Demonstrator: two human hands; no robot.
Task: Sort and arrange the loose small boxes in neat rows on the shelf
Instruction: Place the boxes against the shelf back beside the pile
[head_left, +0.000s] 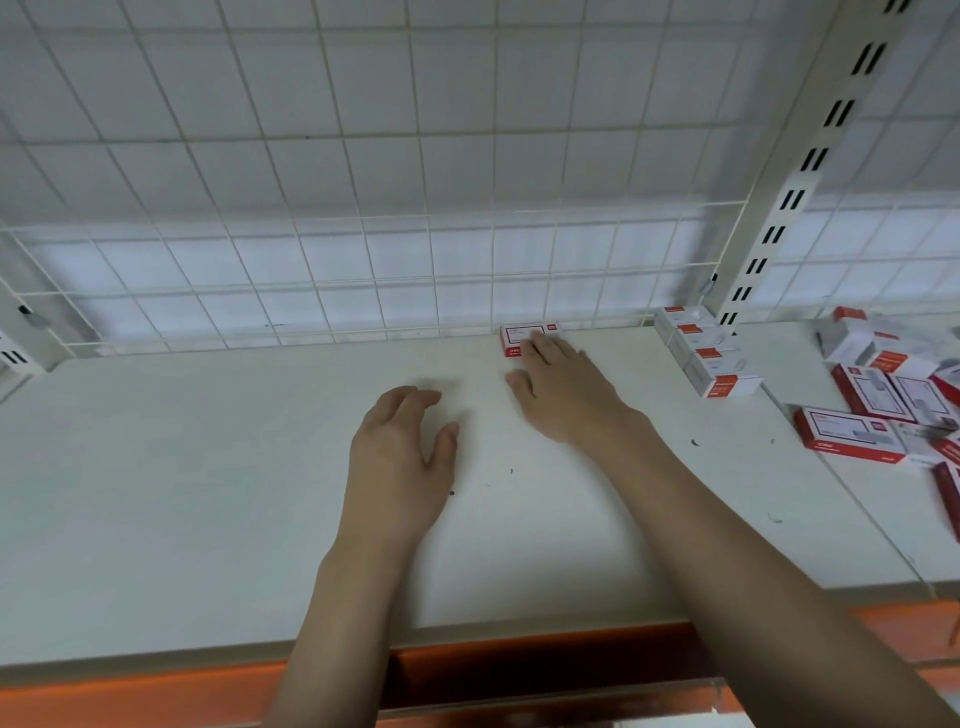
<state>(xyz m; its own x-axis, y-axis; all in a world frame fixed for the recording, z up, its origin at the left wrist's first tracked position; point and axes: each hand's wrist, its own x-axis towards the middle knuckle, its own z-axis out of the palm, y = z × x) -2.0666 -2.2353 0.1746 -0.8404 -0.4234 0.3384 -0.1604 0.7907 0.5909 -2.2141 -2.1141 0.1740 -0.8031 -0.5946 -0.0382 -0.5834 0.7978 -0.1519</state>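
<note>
Now right hand (563, 395) touching small box (519, 338), left hand (400, 452) relaxed

red-and-white small boxes (878, 400), white shelf (208, 467), white wire grid (311, 260)

one box (521, 336) at the shelf (208, 493) back, row of boxes (704, 358) to its right.

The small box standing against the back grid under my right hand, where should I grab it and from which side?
Pinch the small box by its two short ends, coming from above and in front. It stands on its long edge against the wire grid, so the back is blocked.
</note>
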